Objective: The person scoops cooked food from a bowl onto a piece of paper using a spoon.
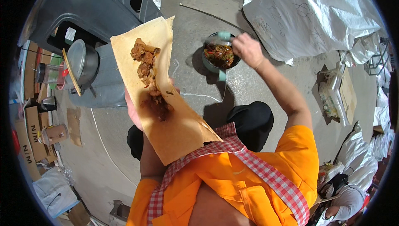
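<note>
My left hand supports a large folded sheet of thin tan flatbread from below, and most of its fingers are hidden behind it. Chunks of brown sauced meat lie in a line along the fold, with a dark patch of shadow over the lower end. My right hand is at the right rim of a round pot with pale green handles. Its fingers are curled, apparently around a blurred silvery utensil above the food. Inside the pot is a dark red-brown stew with red and green bits.
At left, a grey plastic stool bears a lidded metal pot with wooden chopsticks across it. A large white woven sack stands at upper right. Flattened cardboard lies on the concrete floor. Another person is at lower right.
</note>
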